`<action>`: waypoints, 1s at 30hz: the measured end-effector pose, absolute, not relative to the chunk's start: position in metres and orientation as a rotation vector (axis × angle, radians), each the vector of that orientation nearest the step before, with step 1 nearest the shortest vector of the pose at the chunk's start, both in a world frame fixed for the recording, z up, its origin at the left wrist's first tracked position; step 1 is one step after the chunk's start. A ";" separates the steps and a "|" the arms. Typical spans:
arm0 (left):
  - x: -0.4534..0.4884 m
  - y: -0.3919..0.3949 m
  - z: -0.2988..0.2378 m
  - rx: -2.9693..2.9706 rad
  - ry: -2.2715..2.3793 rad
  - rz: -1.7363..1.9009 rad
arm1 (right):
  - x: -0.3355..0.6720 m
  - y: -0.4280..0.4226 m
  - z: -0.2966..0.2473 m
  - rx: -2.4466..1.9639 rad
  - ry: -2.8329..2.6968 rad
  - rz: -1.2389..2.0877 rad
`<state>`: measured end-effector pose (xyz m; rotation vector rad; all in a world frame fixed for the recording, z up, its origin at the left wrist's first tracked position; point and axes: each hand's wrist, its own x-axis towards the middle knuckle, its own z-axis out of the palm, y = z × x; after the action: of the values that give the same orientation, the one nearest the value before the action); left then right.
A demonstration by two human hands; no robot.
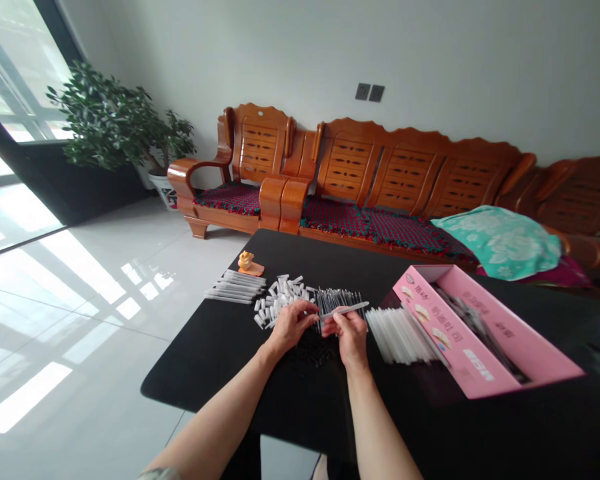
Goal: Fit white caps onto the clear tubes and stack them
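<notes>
My right hand [350,332] is closed around a slim white pen [349,309], held nearly level above the table. At the pen's left end, the fingertips of my left hand [291,327] are pinched together; whether a small part is between them is hidden. Just beyond both hands lies a row of thin pen refills [337,297]. White pen caps [283,297] are heaped beyond my left hand. Small black pieces [317,353] lie below my hands, hard to make out against the dark top. Translucent pen barrels [403,337] are laid side by side, right of my right hand.
Several white pens [237,287] lie in a row at the black table's [215,373] left edge, near a small orange figurine [247,261]. A pink box [460,340] with dark contents stands on the right. Behind the table is a wooden sofa [360,163].
</notes>
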<state>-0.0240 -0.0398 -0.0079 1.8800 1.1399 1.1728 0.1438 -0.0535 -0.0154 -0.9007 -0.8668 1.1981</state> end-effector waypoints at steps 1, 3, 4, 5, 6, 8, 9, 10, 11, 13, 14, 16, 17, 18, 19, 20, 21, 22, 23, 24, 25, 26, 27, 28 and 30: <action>-0.023 -0.039 -0.009 1.820 1.093 1.197 | 0.143 -0.054 -0.015 -0.896 -0.887 1.220; -0.023 -0.039 -0.010 1.721 0.984 1.223 | 0.141 -0.055 -0.014 -0.886 -0.924 1.279; -0.023 -0.039 -0.010 1.685 0.933 1.232 | 0.141 -0.055 -0.014 -0.876 -0.926 1.310; -0.023 -0.039 -0.009 1.656 0.897 1.245 | 0.142 -0.055 -0.013 -0.860 -0.908 1.334; -0.025 -0.038 -0.008 1.632 0.882 1.266 | 0.143 -0.054 -0.013 -0.837 -0.870 1.349; -0.029 -0.036 -0.008 1.587 0.934 1.342 | 0.149 -0.051 -0.013 -0.768 -0.761 1.355; -0.032 -0.035 -0.007 1.588 0.998 1.388 | 0.153 -0.050 -0.013 -0.725 -0.702 1.354; -0.035 -0.033 -0.008 1.616 1.077 1.428 | 0.156 -0.049 -0.013 -0.682 -0.649 1.356; -0.038 -0.032 -0.008 1.673 1.158 1.450 | 0.160 -0.048 -0.014 -0.642 -0.601 1.360; -0.041 -0.032 -0.008 1.849 1.281 1.422 | 0.165 -0.047 -0.015 -0.586 -0.537 1.379; -0.040 -0.032 -0.009 1.955 1.319 1.374 | 0.166 -0.047 -0.015 -0.572 -0.527 1.392; -0.036 -0.034 -0.008 2.160 1.380 1.239 | 0.166 -0.047 -0.016 -0.570 -0.547 1.417; -0.032 -0.035 -0.008 2.256 1.407 1.160 | 0.165 -0.048 -0.016 -0.574 -0.566 1.427; -0.028 -0.037 -0.008 2.342 1.432 1.078 | 0.164 -0.048 -0.015 -0.577 -0.584 1.435; -0.025 -0.037 -0.007 2.410 1.455 0.998 | 0.163 -0.049 -0.015 -0.579 -0.597 1.441; -0.021 -0.038 -0.007 2.456 1.475 0.930 | 0.161 -0.049 -0.015 -0.579 -0.606 1.445; -0.019 -0.038 -0.007 2.482 1.493 0.879 | 0.160 -0.049 -0.015 -0.579 -0.612 1.449; -0.017 -0.037 -0.007 2.493 1.507 0.843 | 0.160 -0.049 -0.015 -0.581 -0.618 1.451; -0.015 -0.036 -0.008 2.493 1.520 0.819 | 0.159 -0.049 -0.014 -0.583 -0.623 1.451; -0.014 -0.035 -0.008 2.486 1.528 0.802 | 0.158 -0.049 -0.014 -0.587 -0.627 1.449; -0.014 -0.034 -0.009 2.478 1.527 0.789 | 0.158 -0.048 -0.014 -0.590 -0.632 1.449; -0.014 -0.034 -0.010 2.471 1.520 0.780 | 0.158 -0.048 -0.013 -0.592 -0.636 1.448; -0.014 -0.033 -0.010 2.463 1.511 0.775 | 0.158 -0.048 -0.013 -0.594 -0.637 1.448; -0.015 -0.033 -0.011 2.457 1.500 0.776 | 0.158 -0.048 -0.013 -0.595 -0.637 1.447; -0.015 -0.032 -0.011 2.442 1.481 0.787 | 0.158 -0.048 -0.014 -0.596 -0.632 1.449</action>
<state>-0.0154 -0.0323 -0.0108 2.4417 1.4811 0.7865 0.1583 -0.0484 -0.0136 -0.5962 -0.6322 1.4487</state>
